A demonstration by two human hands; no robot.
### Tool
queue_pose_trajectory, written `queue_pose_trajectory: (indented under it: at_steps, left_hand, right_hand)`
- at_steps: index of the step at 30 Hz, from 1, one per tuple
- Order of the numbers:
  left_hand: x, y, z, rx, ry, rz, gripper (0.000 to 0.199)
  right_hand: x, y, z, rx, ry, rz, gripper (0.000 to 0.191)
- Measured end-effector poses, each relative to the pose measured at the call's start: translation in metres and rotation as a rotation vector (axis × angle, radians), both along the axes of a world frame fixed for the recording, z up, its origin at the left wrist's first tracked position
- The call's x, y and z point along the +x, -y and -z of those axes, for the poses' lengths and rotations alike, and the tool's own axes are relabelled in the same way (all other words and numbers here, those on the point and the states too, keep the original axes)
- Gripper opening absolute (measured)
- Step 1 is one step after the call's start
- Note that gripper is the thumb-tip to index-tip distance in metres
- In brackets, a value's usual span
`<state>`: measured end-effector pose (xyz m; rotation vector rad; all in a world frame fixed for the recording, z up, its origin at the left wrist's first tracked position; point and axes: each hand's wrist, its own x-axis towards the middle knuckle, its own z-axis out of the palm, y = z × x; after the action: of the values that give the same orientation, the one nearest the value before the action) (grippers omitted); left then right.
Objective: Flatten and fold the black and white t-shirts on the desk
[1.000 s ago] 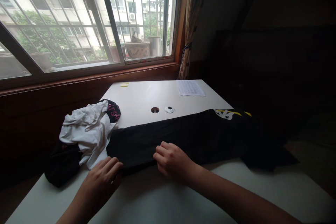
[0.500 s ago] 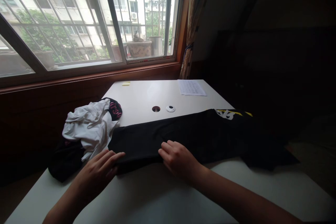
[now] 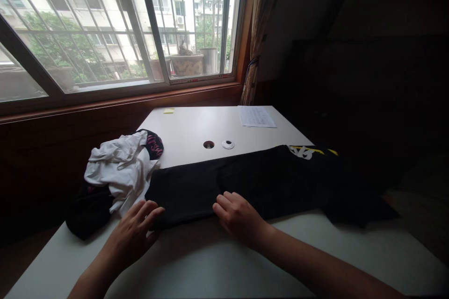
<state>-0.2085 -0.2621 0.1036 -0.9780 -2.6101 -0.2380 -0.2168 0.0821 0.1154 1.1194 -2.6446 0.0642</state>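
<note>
A black T-shirt (image 3: 196, 191), folded into a long strip, lies across the white table, with a white and yellow print (image 3: 301, 152) near its right end. My left hand (image 3: 135, 226) is at the strip's near left corner, fingers bent over the cloth and thumb below the edge. Curled fingers of my right hand (image 3: 236, 215) grip the near edge around its middle. The far right part of the shirt fades into shadow. Just beyond my left hand sits a crumpled white cloth (image 3: 117, 163) on a black garment with pink lettering (image 3: 154, 145).
The white table (image 3: 189, 126) carries papers (image 3: 257, 117) at the far right and a yellow note (image 3: 169, 111) at the far left. A round cable hole (image 3: 208, 145) and its white cover (image 3: 228, 145) lie beyond the shirt. Behind is a barred window (image 3: 115, 23).
The shirt's near left edge has come down flatter, and my left hand has shifted slightly, with its index finger more bent. My right hand has hardly moved.
</note>
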Motion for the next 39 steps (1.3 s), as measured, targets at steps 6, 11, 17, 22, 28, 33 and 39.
queue_pose_trajectory:
  at_steps: [6,11,17,22,28,33,39]
  left_hand:
    - [-0.021,-0.002,-0.015,-0.038,-0.143,0.145,0.025]
    - [-0.028,0.005,-0.016,0.011,-0.353,0.111,0.027]
    - [-0.022,0.015,0.007,-0.099,-0.234,0.215,0.026]
    - [-0.022,0.026,0.009,-0.124,-0.132,0.205,0.026]
    - [-0.025,0.03,0.017,-0.118,-0.136,0.198,0.03]
    - [-0.02,0.032,0.02,-0.088,-0.035,0.153,0.03]
    - [-0.002,0.014,0.001,-0.026,0.145,0.087,0.034]
  right_hand:
    - [-0.022,-0.006,-0.026,-0.034,-0.111,-0.027,0.013]
    - [-0.033,-0.013,-0.034,-0.091,-0.23,-0.106,0.015]
    - [-0.018,-0.015,0.001,-0.036,-0.217,-0.223,0.016]
    - [-0.016,-0.017,0.016,-0.011,-0.2,-0.222,0.015]
    - [-0.035,-0.03,0.002,-0.051,-0.242,-0.183,0.02]
    - [-0.032,-0.048,0.006,-0.02,-0.145,-0.16,0.018]
    - [-0.013,-0.08,0.02,0.006,-0.037,-0.043,0.023]
